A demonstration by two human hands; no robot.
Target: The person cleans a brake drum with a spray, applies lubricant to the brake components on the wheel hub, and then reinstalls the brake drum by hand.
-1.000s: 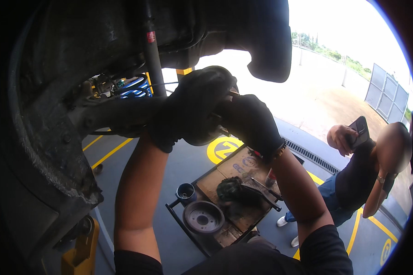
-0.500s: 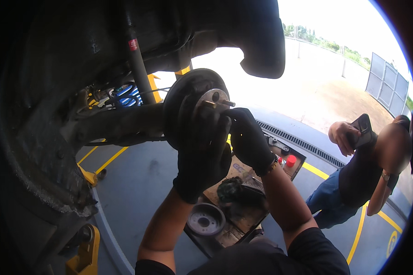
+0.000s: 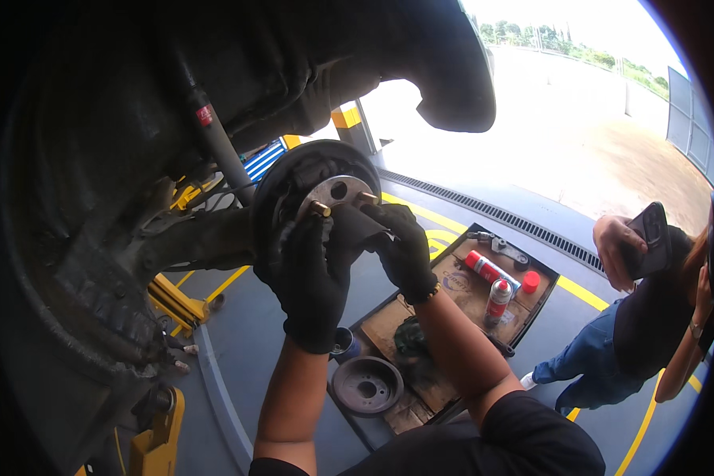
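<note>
Reaching upward with both bare forearms from the lower edge, both hands in black gloves. Left hand (image 3: 313, 278) raised with fingers (image 3: 297, 242) curled forward, knuckles facing the camera. Right hand (image 3: 401, 246) just beside it, fingers bent inward, wrist cocked, elbow bending low.
</note>
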